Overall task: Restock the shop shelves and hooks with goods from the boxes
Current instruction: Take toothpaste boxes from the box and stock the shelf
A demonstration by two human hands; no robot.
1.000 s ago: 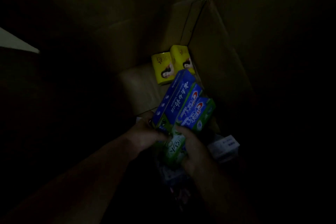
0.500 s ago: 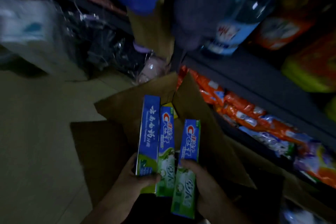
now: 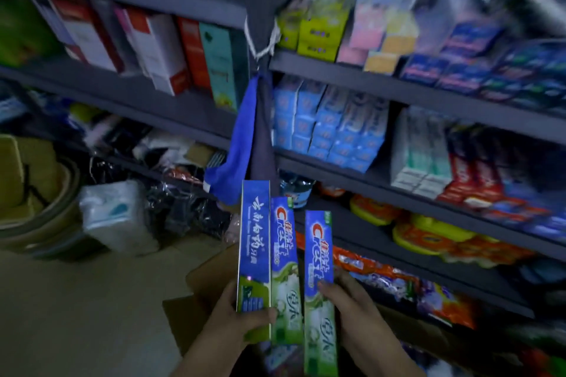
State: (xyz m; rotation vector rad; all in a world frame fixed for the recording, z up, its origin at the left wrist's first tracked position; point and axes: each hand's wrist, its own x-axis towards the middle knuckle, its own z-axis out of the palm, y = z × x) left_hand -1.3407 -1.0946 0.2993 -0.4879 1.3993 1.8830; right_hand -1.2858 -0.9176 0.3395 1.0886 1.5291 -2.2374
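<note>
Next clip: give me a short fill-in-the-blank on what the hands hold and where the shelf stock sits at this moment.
1. The left hand grips ____ toothpaste boxes side by side.
2. The right hand holds a single box printed with the brand name ____.
3. The blue cloth hangs from the shelf ____.
4. The stacked light-blue boxes sit on the shelf to the ____ of that cloth.

Missing words: two; Crest; post; right

Dim light; dark grey shelving (image 3: 337, 66) along back and right, pale bare floor (image 3: 76, 300) below.
</note>
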